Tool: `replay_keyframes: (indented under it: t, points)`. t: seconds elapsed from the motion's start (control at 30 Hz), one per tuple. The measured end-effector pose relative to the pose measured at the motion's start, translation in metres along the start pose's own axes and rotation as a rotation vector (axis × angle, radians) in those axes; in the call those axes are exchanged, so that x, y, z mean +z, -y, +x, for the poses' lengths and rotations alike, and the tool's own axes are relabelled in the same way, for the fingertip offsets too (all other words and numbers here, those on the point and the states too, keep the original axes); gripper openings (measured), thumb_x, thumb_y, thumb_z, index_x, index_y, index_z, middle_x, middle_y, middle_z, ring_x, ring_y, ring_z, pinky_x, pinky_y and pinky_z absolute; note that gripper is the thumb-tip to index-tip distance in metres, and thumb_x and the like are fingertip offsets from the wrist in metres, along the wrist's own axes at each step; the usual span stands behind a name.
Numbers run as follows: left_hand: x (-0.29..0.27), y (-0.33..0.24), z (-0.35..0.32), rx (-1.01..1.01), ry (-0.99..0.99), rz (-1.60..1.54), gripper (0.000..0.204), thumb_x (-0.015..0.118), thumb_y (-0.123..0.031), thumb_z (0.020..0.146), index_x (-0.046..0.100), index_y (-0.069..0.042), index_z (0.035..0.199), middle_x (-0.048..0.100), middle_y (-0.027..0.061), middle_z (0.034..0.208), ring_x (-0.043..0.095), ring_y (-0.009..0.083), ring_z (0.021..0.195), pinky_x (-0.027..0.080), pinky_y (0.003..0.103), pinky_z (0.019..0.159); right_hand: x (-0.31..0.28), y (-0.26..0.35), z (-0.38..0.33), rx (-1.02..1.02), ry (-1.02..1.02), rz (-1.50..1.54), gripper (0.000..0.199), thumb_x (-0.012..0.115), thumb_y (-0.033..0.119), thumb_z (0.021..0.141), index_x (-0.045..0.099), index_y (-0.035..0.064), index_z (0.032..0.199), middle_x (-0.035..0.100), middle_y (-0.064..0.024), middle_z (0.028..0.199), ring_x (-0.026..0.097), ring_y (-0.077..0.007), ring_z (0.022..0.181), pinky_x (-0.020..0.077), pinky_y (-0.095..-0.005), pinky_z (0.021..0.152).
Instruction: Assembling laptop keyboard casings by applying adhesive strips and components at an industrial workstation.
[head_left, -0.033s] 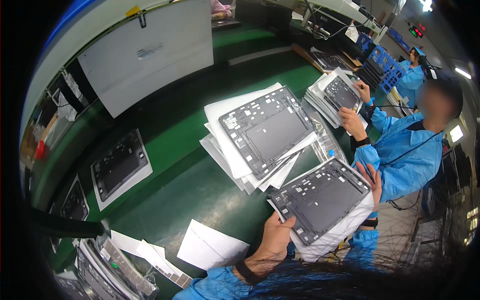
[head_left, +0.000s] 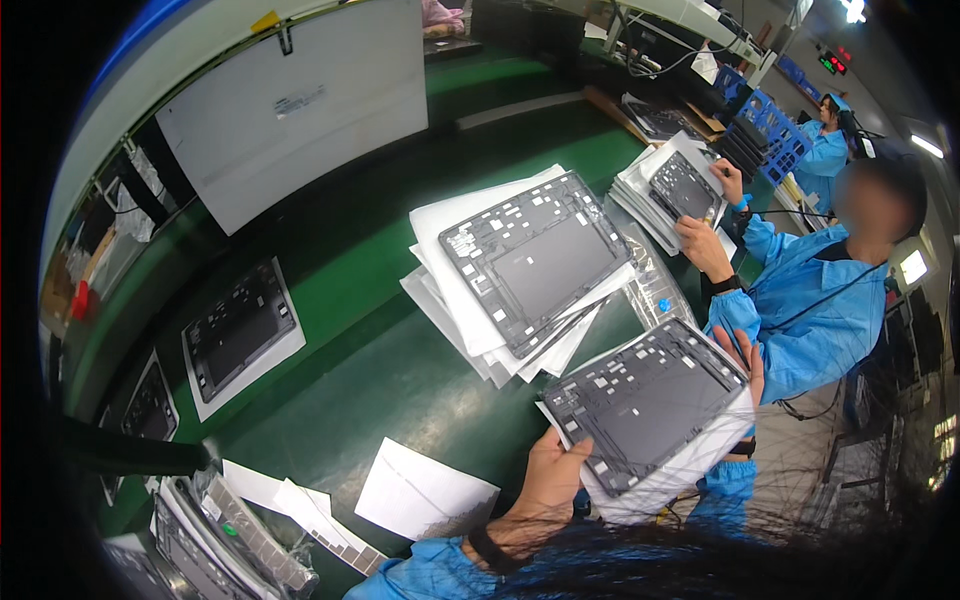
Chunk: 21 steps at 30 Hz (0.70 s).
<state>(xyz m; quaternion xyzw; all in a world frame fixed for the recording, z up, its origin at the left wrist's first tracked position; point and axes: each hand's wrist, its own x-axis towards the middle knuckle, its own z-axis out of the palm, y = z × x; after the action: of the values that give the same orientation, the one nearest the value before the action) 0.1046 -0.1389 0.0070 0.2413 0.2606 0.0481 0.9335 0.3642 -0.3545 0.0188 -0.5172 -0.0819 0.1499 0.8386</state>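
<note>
A dark grey tablet back housing [head_left: 645, 405], its inner side up and dotted with small white and black pieces, lies on a white sheet [head_left: 725, 425] between my hands. My left hand [head_left: 553, 475] grips its near left corner, thumb on top of the rim. Along the right edge my right hand [head_left: 745, 365] supports housing and sheet, fingers stretched out; its palm is hidden. Just beyond, another tablet housing [head_left: 560, 265] rests on top of a stack of white sheets [head_left: 430, 225], which has further dark edges showing between its layers.
A housing on a sheet [head_left: 240, 335] lies at the left of the green table [head_left: 330, 400]. White labels [head_left: 425, 490] and a rack of upright housings [head_left: 200, 550] are near me. A co-worker [head_left: 810, 290] in blue handles a tablet housing [head_left: 685, 185] at the right. A clear bag [head_left: 650, 280] lies between us.
The housing in my hands has shifted very slightly to the right, with my left hand following. The co-worker's far hand has moved a little. The stack has not moved.
</note>
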Motion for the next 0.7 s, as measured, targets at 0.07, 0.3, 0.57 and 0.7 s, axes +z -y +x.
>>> replay_keyframes:
  t: [0.07, 0.3, 0.57, 0.7]
  points:
    - [-0.001, 0.003, -0.019, 0.006, 0.008, 0.001, 0.039, 0.061, -0.003, 0.103, 0.055, -0.002, 0.141, 0.067, 0.0091, 0.132, 0.068, 0.0202, 0.117, 0.058, 0.037, 0.099, -0.004, 0.004, -0.008, -0.007, 0.003, 0.061, 0.054, 0.045, 0.048, 0.111, 0.047, 0.0085, 0.148, 0.055, -0.0252, 0.149, 0.061, -0.0394, 0.130, 0.0543, -0.0545, 0.107]
    - [-0.005, -0.079, -0.114, -0.010, 0.032, -0.066, 0.039, 0.063, -0.003, 0.104, 0.055, 0.002, 0.142, 0.069, 0.0075, 0.128, 0.064, 0.0136, 0.114, 0.052, 0.030, 0.102, -0.021, -0.005, 0.028, -0.083, 0.677, 0.274, 0.055, 0.035, 0.037, 0.116, 0.031, 0.0076, 0.162, 0.056, -0.0240, 0.150, 0.053, -0.0377, 0.141, 0.0436, -0.0527, 0.119]
    - [-0.120, -0.137, -0.231, 0.479, -0.458, 0.240, 0.042, 0.066, 0.000, 0.096, 0.058, 0.004, 0.137, 0.072, 0.0093, 0.121, 0.069, 0.0154, 0.107, 0.054, 0.030, 0.097, 0.096, 0.020, -0.037, -0.329, 0.567, 0.045, 0.033, 0.060, 0.028, 0.109, 0.053, 0.0090, 0.135, 0.054, 0.0022, 0.087, 0.055, -0.0098, 0.080, 0.0504, -0.0302, 0.090]
    - [-0.180, -0.157, -0.228, 0.617, -0.571, 0.292, 0.047, 0.059, 0.003, 0.099, 0.052, 0.006, 0.145, 0.067, 0.0135, 0.137, 0.065, 0.0199, 0.122, 0.051, 0.034, 0.106, 0.176, -0.042, -0.078, -0.112, 0.650, -0.071, 0.026, 0.063, 0.025, 0.108, 0.055, 0.0015, 0.116, 0.056, -0.0074, 0.088, 0.055, -0.0128, 0.058, 0.0498, -0.0303, 0.053]
